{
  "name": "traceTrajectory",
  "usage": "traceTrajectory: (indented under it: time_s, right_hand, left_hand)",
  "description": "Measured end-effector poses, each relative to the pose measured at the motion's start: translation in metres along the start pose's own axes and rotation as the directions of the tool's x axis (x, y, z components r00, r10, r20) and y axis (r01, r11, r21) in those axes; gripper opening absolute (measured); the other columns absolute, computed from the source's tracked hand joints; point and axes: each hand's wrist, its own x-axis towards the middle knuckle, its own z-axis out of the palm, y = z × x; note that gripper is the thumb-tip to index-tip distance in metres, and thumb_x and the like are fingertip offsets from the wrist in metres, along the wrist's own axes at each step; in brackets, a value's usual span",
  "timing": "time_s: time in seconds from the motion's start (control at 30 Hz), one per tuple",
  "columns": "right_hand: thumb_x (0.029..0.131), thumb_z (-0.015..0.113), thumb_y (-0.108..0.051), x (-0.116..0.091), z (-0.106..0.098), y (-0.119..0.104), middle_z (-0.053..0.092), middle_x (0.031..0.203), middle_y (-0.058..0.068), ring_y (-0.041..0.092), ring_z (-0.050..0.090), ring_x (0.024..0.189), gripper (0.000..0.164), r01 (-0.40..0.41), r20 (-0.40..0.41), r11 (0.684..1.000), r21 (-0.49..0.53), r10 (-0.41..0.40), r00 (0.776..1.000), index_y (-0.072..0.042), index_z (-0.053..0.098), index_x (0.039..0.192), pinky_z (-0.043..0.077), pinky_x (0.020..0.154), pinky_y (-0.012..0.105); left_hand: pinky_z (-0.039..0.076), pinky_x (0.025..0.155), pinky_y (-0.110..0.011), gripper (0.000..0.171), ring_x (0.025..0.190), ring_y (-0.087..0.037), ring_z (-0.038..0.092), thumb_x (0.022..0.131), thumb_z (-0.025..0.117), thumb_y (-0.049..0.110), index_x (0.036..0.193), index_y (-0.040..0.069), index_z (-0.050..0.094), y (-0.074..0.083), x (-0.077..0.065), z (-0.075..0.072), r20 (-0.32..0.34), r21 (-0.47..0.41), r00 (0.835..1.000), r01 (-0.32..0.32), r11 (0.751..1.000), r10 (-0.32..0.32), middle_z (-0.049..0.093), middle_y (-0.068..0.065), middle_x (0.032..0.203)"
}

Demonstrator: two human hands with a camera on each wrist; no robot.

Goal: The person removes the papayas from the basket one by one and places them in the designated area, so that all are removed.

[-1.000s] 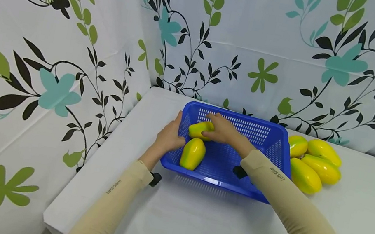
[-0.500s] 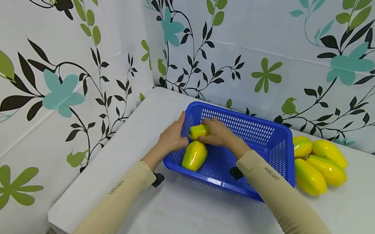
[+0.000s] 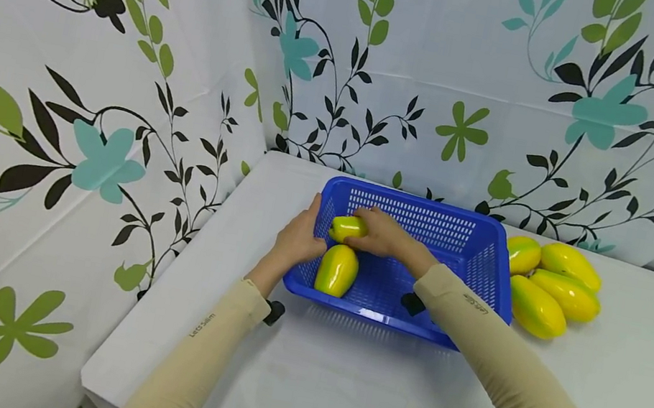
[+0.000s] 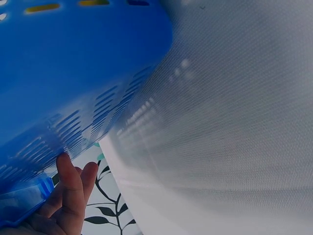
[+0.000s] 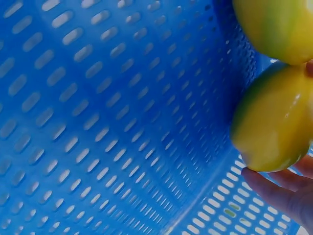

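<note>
A blue plastic basket with slotted walls stands on the white table. At its left rim my left hand grips the edge; the left wrist view has its fingers along the outside of the basket. My right hand reaches inside and holds a yellow-green mango near the back left corner. In the right wrist view, fingers curl round that mango. Another mango lies in front of it in the basket, close to the left wall.
Several more yellow mangoes lie on the white table just right of the basket. A white curtain with a leaf and flower print hangs behind the table and along its left side.
My right hand has closed further round the back mango, covering more of it and shifting it slightly. The left hand keeps its place on the rim, and the head view has shifted slightly.
</note>
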Motion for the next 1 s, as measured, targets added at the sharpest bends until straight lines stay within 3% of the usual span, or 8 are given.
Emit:
traceTrajectory:
  time_s: [0.4,0.67,1.0]
  right_hand:
    - [0.089,0.068,-0.039,-0.030,-0.026,0.010,0.056,0.117,0.017,0.028,0.053,0.096,0.060,0.018,-0.107,1.000,-0.005,-0.018,0.994,-0.003,0.053,0.135,0.049,0.083,0.040]
    - [0.089,0.069,-0.040,-0.056,-0.043,0.023,0.054,0.125,0.019,0.030,0.053,0.099,0.065,-0.009,-0.155,1.000,-0.002,0.008,0.988,-0.004,0.050,0.139,0.048,0.085,0.043]
    - [0.088,0.071,-0.038,-0.118,-0.073,0.039,0.052,0.132,0.019,0.031,0.053,0.104,0.067,-0.005,-0.292,1.000,-0.001,0.005,0.956,-0.005,0.049,0.142,0.050,0.088,0.047]
  left_hand:
    - [0.047,0.095,-0.055,0.098,0.119,-0.037,0.054,0.074,0.059,0.010,0.159,0.008,0.010,-0.001,-0.001,0.001,-0.023,-0.001,1.000,-0.012,1.000,0.012,0.046,-0.024,0.145]
    - [0.045,0.096,-0.055,0.102,0.122,-0.037,0.052,0.071,0.059,0.010,0.159,0.008,0.008,0.001,-0.001,0.002,-0.017,0.010,1.000,-0.008,1.000,0.008,0.045,-0.024,0.147]
    - [0.051,0.085,-0.053,0.100,0.107,-0.037,0.058,0.071,0.059,0.011,0.159,0.007,0.011,0.004,-0.001,0.002,-0.038,0.054,0.999,-0.014,0.998,0.016,0.054,-0.025,0.135]
